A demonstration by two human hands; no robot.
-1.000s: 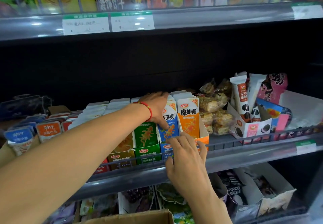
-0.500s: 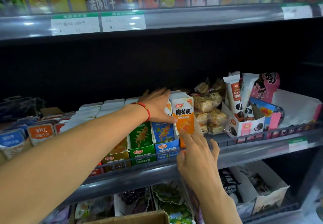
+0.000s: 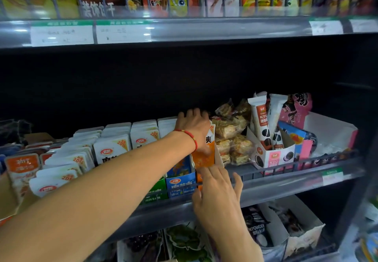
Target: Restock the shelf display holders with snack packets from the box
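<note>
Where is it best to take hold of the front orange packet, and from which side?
Pinch the orange packet at its upper edge, coming from above. It stands upright in its holder, the blue holder is close on its left and the shelf rail crosses in front, so probably only the top is free for fingers.

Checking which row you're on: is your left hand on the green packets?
No, the left hand rests on top of the orange packets at the right end of the row, past the blue holder.
</note>
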